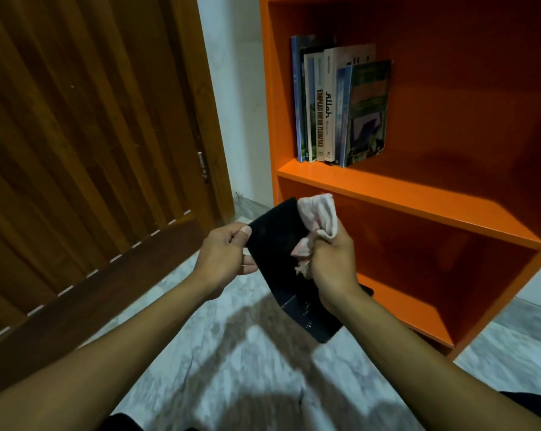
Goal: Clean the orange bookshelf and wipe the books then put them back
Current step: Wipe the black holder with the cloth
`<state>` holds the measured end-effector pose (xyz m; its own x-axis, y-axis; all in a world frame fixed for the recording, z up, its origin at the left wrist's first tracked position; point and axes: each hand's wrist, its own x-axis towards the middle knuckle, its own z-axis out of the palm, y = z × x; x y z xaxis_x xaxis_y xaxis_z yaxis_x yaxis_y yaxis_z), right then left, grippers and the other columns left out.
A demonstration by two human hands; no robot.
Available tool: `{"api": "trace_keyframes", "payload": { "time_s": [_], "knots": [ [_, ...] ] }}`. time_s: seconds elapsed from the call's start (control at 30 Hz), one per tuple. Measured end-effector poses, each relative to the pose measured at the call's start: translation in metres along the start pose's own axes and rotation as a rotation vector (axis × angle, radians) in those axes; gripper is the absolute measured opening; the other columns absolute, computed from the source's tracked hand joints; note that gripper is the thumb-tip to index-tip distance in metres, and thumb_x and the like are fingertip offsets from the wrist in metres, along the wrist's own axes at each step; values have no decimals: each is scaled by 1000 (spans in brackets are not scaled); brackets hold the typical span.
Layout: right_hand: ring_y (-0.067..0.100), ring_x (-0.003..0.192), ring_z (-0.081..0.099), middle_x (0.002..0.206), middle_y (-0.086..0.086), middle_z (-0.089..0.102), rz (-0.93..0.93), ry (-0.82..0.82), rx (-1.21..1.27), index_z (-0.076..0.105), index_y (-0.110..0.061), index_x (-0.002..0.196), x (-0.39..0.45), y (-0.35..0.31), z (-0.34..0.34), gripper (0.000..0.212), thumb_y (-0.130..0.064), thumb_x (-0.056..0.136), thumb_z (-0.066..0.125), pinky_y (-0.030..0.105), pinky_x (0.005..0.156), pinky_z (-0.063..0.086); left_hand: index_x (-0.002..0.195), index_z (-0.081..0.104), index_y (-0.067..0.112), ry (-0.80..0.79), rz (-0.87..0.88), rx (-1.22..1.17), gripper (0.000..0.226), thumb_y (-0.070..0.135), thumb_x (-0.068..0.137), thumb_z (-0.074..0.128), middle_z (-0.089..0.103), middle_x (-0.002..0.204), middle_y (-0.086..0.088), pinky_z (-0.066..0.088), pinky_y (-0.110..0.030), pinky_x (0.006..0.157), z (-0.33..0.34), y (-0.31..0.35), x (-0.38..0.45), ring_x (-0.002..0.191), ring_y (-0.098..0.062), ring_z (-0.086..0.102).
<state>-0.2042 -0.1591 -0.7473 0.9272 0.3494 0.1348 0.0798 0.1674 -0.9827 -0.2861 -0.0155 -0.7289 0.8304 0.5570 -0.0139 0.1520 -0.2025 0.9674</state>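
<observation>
We noted marble floor (219,353), wooden door (85,157), orange bookshelf (418,194) with upright books (340,101), left hand (224,259) pinching black book (278,244), right hand (334,262) gripping pink cloth (319,216), book's lower edge hidden by wrist.

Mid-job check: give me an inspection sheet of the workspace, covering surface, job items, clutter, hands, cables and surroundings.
Surface: marbled grey floor in front of the shelf, shadowed.
Job's things: orange bookshelf; row of books upright at the left of the upper shelf, the rightmost leaning; black book held in front of the lower compartment; pale pink cloth against its cover.
Clutter: nothing seen.
Hands: left hand pinches the black book's left edge; right hand grips the cloth, bunched, on the book.
Cables: nothing seen.
Surroundings: brown wooden door at left, white wall between door and shelf.
</observation>
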Motion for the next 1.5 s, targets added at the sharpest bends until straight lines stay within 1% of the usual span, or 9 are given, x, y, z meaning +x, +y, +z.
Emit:
{"api": "trace_keyframes", "payload": {
  "time_s": [0.1, 0.27, 0.43, 0.57, 0.77, 0.9, 1.1, 1.4, 1.5],
  "knots": [
    [16, 146, 31, 159, -10, 29, -97, -42, -138, 39, -40, 148, 4, 14, 11, 62, -10, 93, 46, 37, 114, 38, 109, 69, 14, -43, 38, -17, 31, 20, 107, 39, 74, 102, -11, 62, -39, 79, 22, 4, -7, 78, -24, 75],
    [-9, 146, -7, 156, -32, 8, -227, -258, -332, 28, -57, 135, -34, 35, 23, 96, 23, 85, 42, 4, 111, 7, 91, 63, -3, 65, 139, 6, 34, 18, 106, 42, 62, 76, -18, 48, -28, 60, 23, 6, -1, 64, -15, 59],
    [4, 147, 24, 157, -14, 33, -145, -493, -352, 36, -47, 144, -51, 51, 22, 81, 11, 90, 52, 27, 121, 25, 95, 69, 13, 133, 183, 170, 33, 25, 106, 41, 70, 86, -9, 49, -36, 71, 1, -6, 11, 83, -20, 65],
    [22, 101, 67, 112, 18, 67, 74, -400, -97, 62, -7, 117, -52, 34, 25, 32, 8, 95, 44, 34, 87, 55, 99, 70, 18, 168, 177, 226, 29, 22, 106, 42, 71, 90, -4, 53, -30, 67, -11, -13, 12, 90, -20, 67],
    [21, 84, 65, 90, 5, 70, 132, 95, 123, 65, -19, 93, -13, 3, 4, 34, 2, 99, 40, 33, 75, 51, 102, 66, 18, 157, 133, 109, 25, 20, 106, 41, 66, 86, -3, 63, -31, 72, -17, -10, 8, 86, -22, 67],
    [9, 99, 58, 119, -8, 65, 162, 260, 180, 57, -30, 128, 6, 12, -2, 60, 14, 93, 34, 27, 85, 47, 107, 67, 15, 140, 258, 181, 22, 17, 105, 46, 68, 92, -4, 61, -25, 67, -5, -8, 5, 89, -22, 68],
    [23, 76, 64, 89, 9, 66, 280, 181, 27, 56, -13, 109, -22, 50, 28, 29, 9, 95, 43, 31, 66, 53, 103, 70, 18, 197, 427, 259, 23, 20, 104, 47, 70, 88, 0, 60, -50, 73, 26, -6, 3, 87, -17, 68],
    [26, 98, 69, 107, 14, 72, 563, -146, -9, 65, -13, 110, -62, 56, 51, 25, -6, 98, 44, 49, 95, 54, 106, 68, 19, 308, 413, 267, 21, 21, 104, 47, 68, 88, 1, 62, -44, 72, 18, -6, 17, 85, -17, 66],
    [23, 78, 71, 85, 12, 74, 508, -204, -107, 68, -8, 94, -53, 48, 33, 20, -11, 92, 48, 31, 73, 57, 107, 69, 17, 282, 427, 386, 22, 19, 104, 47, 70, 90, 0, 58, -26, 66, 5, -15, 14, 85, -13, 65]
  ]
}}
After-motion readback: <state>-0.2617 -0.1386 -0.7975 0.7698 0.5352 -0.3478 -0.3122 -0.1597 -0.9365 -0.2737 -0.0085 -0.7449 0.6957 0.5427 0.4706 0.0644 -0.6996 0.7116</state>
